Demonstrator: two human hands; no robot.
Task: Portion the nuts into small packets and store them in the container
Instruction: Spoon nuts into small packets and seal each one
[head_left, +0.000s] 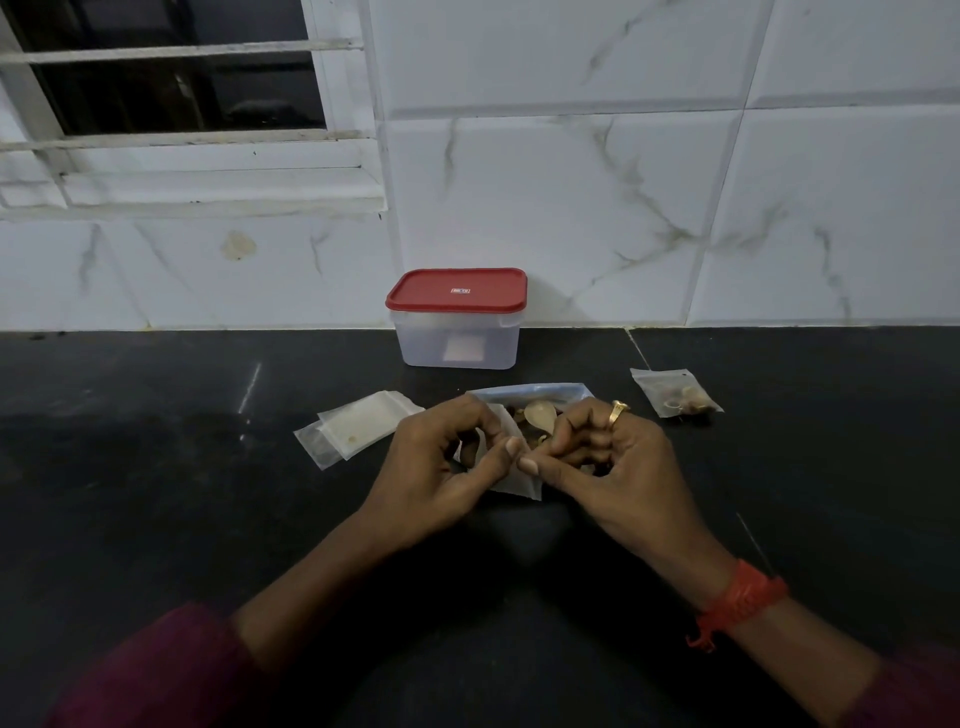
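The black counter (156, 467) carries empty packets (358, 426) just left of the left hand (441, 467), one filled packet (675, 397) beyond and right of the right hand (623, 457), a bag of nuts (535, 397) behind both hands, and a closed container (457, 338) farther behind.

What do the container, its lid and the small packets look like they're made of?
Container: frosted translucent plastic, apparently; a pale patch shows through its wall. Lid: opaque red plastic, smooth, faint sheen, moulded rim. Filled packet, empty packets and held packet: thin clear plastic film, probably; contents show through and the edges crinkle.
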